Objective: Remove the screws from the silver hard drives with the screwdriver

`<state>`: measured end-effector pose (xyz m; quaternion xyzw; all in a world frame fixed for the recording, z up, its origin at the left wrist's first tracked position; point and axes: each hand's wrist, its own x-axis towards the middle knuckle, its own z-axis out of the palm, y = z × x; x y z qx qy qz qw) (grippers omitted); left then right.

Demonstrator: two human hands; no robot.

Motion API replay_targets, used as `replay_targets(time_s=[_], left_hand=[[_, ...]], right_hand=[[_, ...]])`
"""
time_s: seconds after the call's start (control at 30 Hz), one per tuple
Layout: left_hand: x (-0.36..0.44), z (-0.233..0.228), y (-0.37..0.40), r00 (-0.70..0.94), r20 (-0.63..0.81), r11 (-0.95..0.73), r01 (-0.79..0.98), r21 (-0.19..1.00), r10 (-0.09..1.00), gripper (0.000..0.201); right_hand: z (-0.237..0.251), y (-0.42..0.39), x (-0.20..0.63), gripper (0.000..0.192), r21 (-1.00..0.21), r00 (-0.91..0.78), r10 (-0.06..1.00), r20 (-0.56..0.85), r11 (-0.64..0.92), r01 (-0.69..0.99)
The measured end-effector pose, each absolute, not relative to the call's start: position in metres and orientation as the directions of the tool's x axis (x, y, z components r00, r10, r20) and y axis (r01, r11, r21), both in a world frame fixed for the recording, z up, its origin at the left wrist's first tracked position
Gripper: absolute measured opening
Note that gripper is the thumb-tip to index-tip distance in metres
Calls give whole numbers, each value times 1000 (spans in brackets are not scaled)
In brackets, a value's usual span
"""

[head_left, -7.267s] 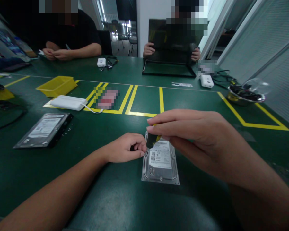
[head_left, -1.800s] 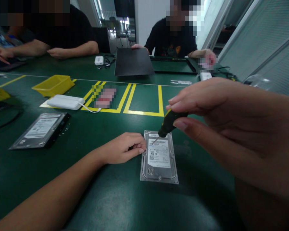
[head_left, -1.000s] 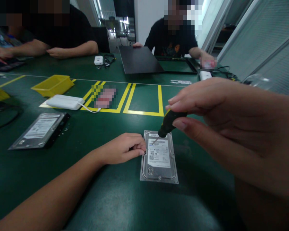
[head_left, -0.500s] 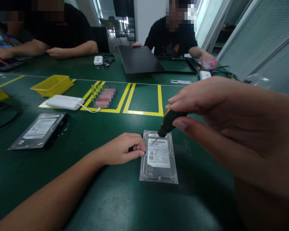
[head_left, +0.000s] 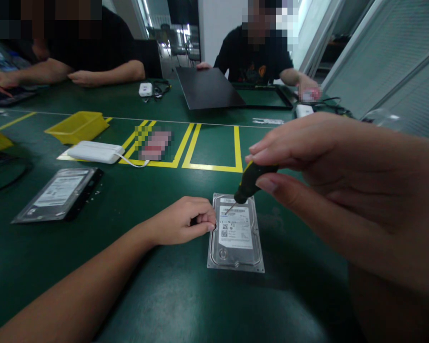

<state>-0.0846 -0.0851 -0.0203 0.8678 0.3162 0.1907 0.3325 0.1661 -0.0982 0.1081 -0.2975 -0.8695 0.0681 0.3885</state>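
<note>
I'm pinching the screwdriver [head_left: 252, 180] in my right hand [head_left: 329, 190], tip on the hard drive [head_left: 236, 236]'s 12 o'clock edge; my curled left hand [head_left: 180, 221] is bracing it — I should be keeping the driver upright.

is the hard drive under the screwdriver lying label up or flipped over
Label up. The hard drive lies flat on the green table, white barcode sticker facing the camera, with the screwdriver tip over it.

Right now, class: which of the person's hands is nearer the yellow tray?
Left. The left hand rests beside the hard drive, below-right of the yellow tray; the right hand, gripping the screwdriver, is farther right.
</note>
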Motion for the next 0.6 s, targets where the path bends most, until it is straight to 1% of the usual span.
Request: replay_targets(time_s=[0.13, 0.3, 0.47, 0.6], left_hand=[[-85, -19, -86, 729, 140, -594, 413, 691, 670, 9], [-86, -20, -86, 735, 138, -597, 410, 690, 664, 12], [-87, -19, -86, 740, 129, -597, 414, 687, 660, 15], [-88, -18, -85, 758, 126, -606, 397, 689, 640, 15]], right_hand=[[108, -97, 166, 13, -331, -539, 562, 627, 819, 469], [108, -97, 167, 14, -349, -539, 570, 620, 816, 461], [110, -97, 166, 16, -353, -523, 553, 649, 827, 438], [109, -96, 166, 16, -359, -523, 561, 641, 822, 442]])
